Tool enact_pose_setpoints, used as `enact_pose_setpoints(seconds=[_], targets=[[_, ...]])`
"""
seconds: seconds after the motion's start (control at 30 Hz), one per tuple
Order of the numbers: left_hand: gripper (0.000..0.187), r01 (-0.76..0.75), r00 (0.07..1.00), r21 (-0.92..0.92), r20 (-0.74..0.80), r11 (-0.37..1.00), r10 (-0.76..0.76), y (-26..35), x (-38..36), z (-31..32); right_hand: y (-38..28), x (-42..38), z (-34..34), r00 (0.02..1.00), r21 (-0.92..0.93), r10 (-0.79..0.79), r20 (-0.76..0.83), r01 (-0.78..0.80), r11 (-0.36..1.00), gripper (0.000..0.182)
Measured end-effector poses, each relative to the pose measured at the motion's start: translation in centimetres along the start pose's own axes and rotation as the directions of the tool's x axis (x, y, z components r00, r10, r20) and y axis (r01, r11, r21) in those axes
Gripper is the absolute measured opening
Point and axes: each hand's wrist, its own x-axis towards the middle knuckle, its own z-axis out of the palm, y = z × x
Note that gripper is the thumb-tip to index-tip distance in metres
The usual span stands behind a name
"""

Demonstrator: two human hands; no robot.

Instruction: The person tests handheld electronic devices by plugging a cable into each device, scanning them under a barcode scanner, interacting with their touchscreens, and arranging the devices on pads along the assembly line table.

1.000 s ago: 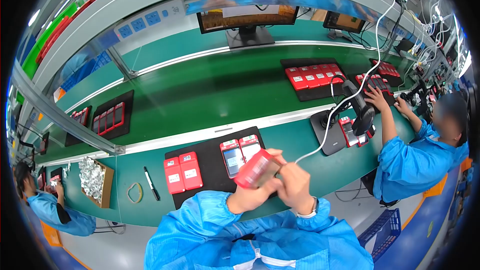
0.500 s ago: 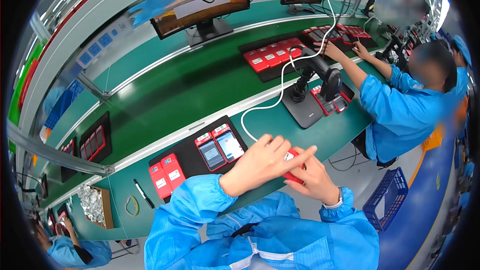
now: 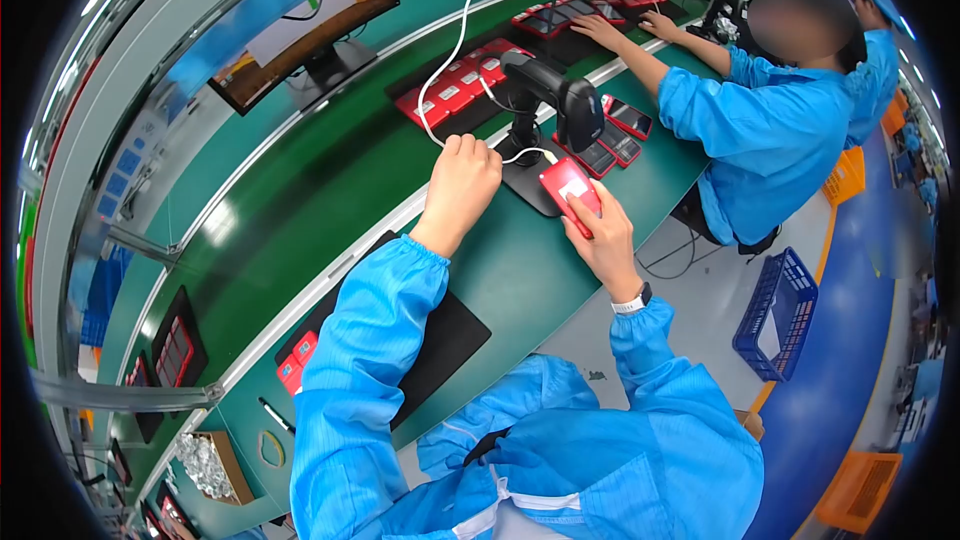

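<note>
In my right hand [image 3: 605, 235] is a red handheld device [image 3: 568, 186], its red back with a white label facing up and my thumb pressed on it. The plug of a white cable [image 3: 462, 35] meets its far end. My left hand [image 3: 462, 185] is closed, fingers curled around a stretch of that cable, to the left of a black scanner stand. Below my left forearm lies a black mat [image 3: 445, 340], partly covered by my sleeve. Red devices [image 3: 298, 360] rest at the mat's left end, also partly hidden.
A black scanner [image 3: 575, 110] stands ahead, with several red devices [image 3: 625, 140] beside it. More red devices [image 3: 465, 85] lie on a mat beyond. A co-worker [image 3: 770, 120] sits at the right. A blue crate [image 3: 778, 315] is on the floor. A foil-filled box [image 3: 215, 465] stands at left.
My hands have moved apart and forward, from close together over the bench edge. The left now has the cable, the right the red device. The view has shifted too.
</note>
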Motion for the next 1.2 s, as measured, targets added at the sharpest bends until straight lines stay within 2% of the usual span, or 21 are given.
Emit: enact_pose_setpoints(seconds=[0.3,0.5,0.6,0.7,0.77,0.83,0.9,0.97,1.03,1.07,1.17,1.2], targets=[[0.009,0.03,0.999,0.033,-0.018,0.999,-0.029,0.1,0.4,-0.1,0.9,0.4,0.0,1.0,0.006,-0.02,-0.007,0.02,1.0,0.041],[0.009,0.026,0.999,-0.024,-0.037,0.999,-0.027,0.5,0.5,0.1,1.5,0.2,0.2,0.999,-0.004,-0.011,-0.035,0.01,1.0,0.038],[0.012,0.029,1.0,-0.031,0.002,0.999,-0.029,0.7,0.4,-0.6,1.4,0.4,-0.3,0.999,-0.007,-0.024,-0.035,0.024,1.0,0.038],[0.024,0.061,0.995,-0.117,-0.068,0.991,-0.069,1.1,-1.7,-3.4,-1.0,0.5,-3.2,0.998,0.042,-0.059,0.003,0.059,0.997,0.039],[0.04,0.102,0.991,-0.243,-0.061,0.965,-0.121,1.9,-4.5,-6.2,-3.7,0.2,-5.3,0.996,0.201,-0.075,0.044,0.065,0.977,0.04],[0.057,0.136,0.991,-0.374,0.055,0.918,-0.125,2.9,-7.3,-9.2,-6.6,-0.1,-7.2,0.983,0.353,-0.134,0.126,0.082,0.932,0.041],[0.067,0.105,0.994,-0.382,0.011,0.918,-0.109,3.7,-10.0,-11.3,-9.3,-0.3,-8.1,0.958,0.42,-0.215,0.19,0.118,0.9,0.042],[0.076,0.215,0.975,-0.503,0.154,0.837,-0.158,4.3,-12.0,-13.5,-11.5,-0.2,-7.8,0.937,0.453,-0.264,0.228,0.138,0.881,0.042],[0.08,0.136,0.988,-0.635,0.035,0.76,-0.148,4.7,-13.5,-14.4,-13.3,0.2,-7.3,0.929,0.446,-0.286,0.236,0.158,0.881,0.043],[0.071,0.12,0.988,-0.625,-0.001,0.772,-0.154,5.0,-13.9,-15.0,-14.2,1.0,-7.2,0.916,0.429,-0.329,0.229,0.208,0.879,0.041],[0.059,0.113,0.99,-0.506,-0.015,0.855,-0.14,5.8,-14.4,-15.9,-15.0,1.5,-6.3,0.891,0.452,-0.397,0.22,0.267,0.851,0.037],[0.054,0.148,0.984,-0.504,-0.01,0.851,-0.177,5.6,-14.3,-16.2,-15.8,1.9,-6.2,0.884,0.448,-0.423,0.201,0.301,0.842,0.034]])
